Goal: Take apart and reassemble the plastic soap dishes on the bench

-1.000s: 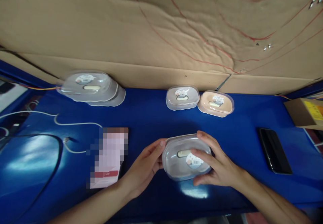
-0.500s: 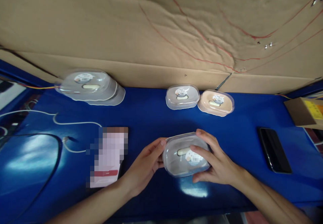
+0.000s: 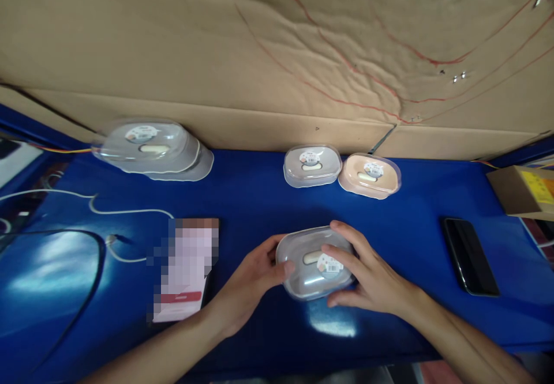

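Between my two hands is a grey oval soap box with a clear lid, a pale oblong handle-like piece and a round label on top. My left hand grips its left end, thumb on the lid and fingers behind the side. Around the right end, my right hand holds it, fingers over the top and far edge, thumb at the near side. Farther back stand a similar grey soap box and a peach one, side by side.
At the back left, several grey boxes are stacked. A phone with a lit screen lies left of my hands, beside a white cable. On the right are a dark phone and a cardboard box. A cardboard wall rises behind the blue table.
My left thumb has moved from the box's upper left edge down onto its lid. The box has shifted slightly left and levelled a little. My right hand keeps its hold.
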A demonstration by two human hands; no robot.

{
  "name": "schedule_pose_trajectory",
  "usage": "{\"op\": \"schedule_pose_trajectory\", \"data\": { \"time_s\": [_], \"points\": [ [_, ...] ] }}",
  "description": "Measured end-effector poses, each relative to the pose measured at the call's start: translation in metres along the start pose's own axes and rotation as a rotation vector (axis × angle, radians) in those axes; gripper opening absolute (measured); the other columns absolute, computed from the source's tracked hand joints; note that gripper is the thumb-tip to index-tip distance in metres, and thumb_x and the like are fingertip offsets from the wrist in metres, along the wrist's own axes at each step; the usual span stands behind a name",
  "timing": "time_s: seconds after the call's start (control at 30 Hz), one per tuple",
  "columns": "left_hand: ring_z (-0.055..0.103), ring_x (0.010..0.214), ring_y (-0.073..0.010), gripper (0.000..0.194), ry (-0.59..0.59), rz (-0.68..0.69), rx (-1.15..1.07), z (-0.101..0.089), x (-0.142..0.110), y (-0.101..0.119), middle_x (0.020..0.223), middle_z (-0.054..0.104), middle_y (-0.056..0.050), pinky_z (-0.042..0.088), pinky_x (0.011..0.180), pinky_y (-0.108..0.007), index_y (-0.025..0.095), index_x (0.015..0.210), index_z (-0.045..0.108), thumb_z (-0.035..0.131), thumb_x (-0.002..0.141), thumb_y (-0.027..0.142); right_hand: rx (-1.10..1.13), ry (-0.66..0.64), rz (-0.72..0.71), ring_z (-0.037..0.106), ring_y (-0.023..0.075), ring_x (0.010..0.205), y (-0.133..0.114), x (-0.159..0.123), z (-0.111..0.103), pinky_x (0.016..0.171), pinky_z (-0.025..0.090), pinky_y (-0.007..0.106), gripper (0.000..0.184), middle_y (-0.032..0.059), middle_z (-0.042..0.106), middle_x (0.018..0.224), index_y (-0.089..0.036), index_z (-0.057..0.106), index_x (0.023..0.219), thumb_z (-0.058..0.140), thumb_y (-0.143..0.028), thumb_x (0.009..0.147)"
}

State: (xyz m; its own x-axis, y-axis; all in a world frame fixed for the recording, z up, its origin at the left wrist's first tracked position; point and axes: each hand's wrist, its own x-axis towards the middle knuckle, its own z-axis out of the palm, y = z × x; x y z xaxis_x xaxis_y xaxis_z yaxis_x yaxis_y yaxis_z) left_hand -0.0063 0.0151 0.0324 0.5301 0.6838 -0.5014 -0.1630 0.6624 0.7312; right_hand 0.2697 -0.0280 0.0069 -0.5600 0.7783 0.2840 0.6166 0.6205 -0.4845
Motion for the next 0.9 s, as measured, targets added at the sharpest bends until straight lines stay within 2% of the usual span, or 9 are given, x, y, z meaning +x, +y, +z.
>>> {"op": "schedule_pose_trajectory", "data": {
  "time_s": [0.13, 0.23, 0.33, 0.5, 0.67, 0.77, 0.9],
  "points": [
    [0.065, 0.124, -0.031, 0.063, 0.038, -0.015, -0.018, 0.002, -0.001, -0.001, 0.128, 0.073, -0.011, 0.05, 0.101, -0.039, 0.024, 0.135, 0.065, 0.09, 0.081, 0.044, -0.008, -0.017, -0.007, 0.036, 0.0411, 0.157, 0.0, 0.001, -0.001, 0.122, 0.045, 0.057, 0.094, 0.021, 0.029, 0.17, -0.024, 0.035, 0.165, 0.079, -0.059, 0.09],
    [0.069, 0.116, -0.0289, 0.072, 0.072, -0.02, -0.032, 0.003, -0.002, 0.0, 0.127, 0.074, -0.01, 0.051, 0.097, -0.038, 0.027, 0.141, 0.059, 0.091, 0.08, 0.045, -0.023, -0.016, -0.013, 0.034, 0.0422, 0.158, 0.0, 0.003, -0.001, 0.123, 0.042, 0.06, 0.099, 0.0221, 0.029, 0.171, -0.023, 0.031, 0.167, 0.079, -0.06, 0.089],
    [0.07, 0.11, -0.0265, 0.067, 0.146, 0.019, -0.01, 0.0, -0.002, 0.005, 0.122, 0.075, -0.008, 0.052, 0.091, -0.033, 0.027, 0.137, 0.061, 0.091, 0.079, 0.045, -0.049, 0.014, -0.009, 0.034, 0.0432, 0.158, 0.0, 0.003, -0.002, 0.124, 0.038, 0.065, 0.097, 0.0228, 0.029, 0.171, -0.024, 0.027, 0.168, 0.076, -0.059, 0.092],
    [0.067, 0.114, -0.0234, 0.057, 0.459, 0.242, -0.061, -0.018, 0.009, 0.023, 0.129, 0.072, -0.004, 0.053, 0.085, -0.028, 0.027, 0.132, 0.064, 0.087, 0.082, 0.043, -0.104, 0.07, 0.013, 0.035, 0.0414, 0.157, 0.001, 0.002, -0.002, 0.12, 0.041, 0.066, 0.082, 0.0244, 0.033, 0.168, -0.022, 0.027, 0.168, 0.067, -0.05, 0.101],
    [0.063, 0.124, -0.0219, 0.042, 0.625, 0.473, -0.118, -0.032, 0.019, 0.036, 0.129, 0.07, 0.0, 0.055, 0.091, -0.031, 0.033, 0.129, 0.063, 0.079, 0.091, 0.037, -0.13, 0.067, 0.031, 0.044, 0.0401, 0.151, -0.001, 0.002, -0.002, 0.116, 0.047, 0.063, 0.07, 0.0228, 0.042, 0.163, -0.023, 0.035, 0.164, 0.063, -0.044, 0.104],
    [0.062, 0.125, -0.0188, 0.048, 0.651, 0.572, 0.014, -0.039, 0.022, 0.033, 0.132, 0.066, 0.002, 0.055, 0.096, -0.03, 0.037, 0.133, 0.058, 0.08, 0.09, 0.038, -0.134, 0.056, 0.049, 0.045, 0.0396, 0.151, -0.002, 0.003, -0.001, 0.116, 0.047, 0.062, 0.066, 0.0215, 0.043, 0.164, -0.024, 0.039, 0.162, 0.063, -0.043, 0.104],
    [0.067, 0.109, -0.0183, 0.066, 0.647, 0.631, 0.478, -0.054, 0.031, 0.028, 0.14, 0.058, -0.005, 0.058, 0.096, -0.035, 0.034, 0.147, 0.046, 0.077, 0.091, 0.047, -0.141, 0.05, 0.076, 0.043, 0.0398, 0.153, -0.001, 0.002, 0.001, 0.116, 0.046, 0.064, 0.062, 0.021, 0.041, 0.166, -0.025, 0.043, 0.16, 0.063, -0.039, 0.104]
  ]
}}
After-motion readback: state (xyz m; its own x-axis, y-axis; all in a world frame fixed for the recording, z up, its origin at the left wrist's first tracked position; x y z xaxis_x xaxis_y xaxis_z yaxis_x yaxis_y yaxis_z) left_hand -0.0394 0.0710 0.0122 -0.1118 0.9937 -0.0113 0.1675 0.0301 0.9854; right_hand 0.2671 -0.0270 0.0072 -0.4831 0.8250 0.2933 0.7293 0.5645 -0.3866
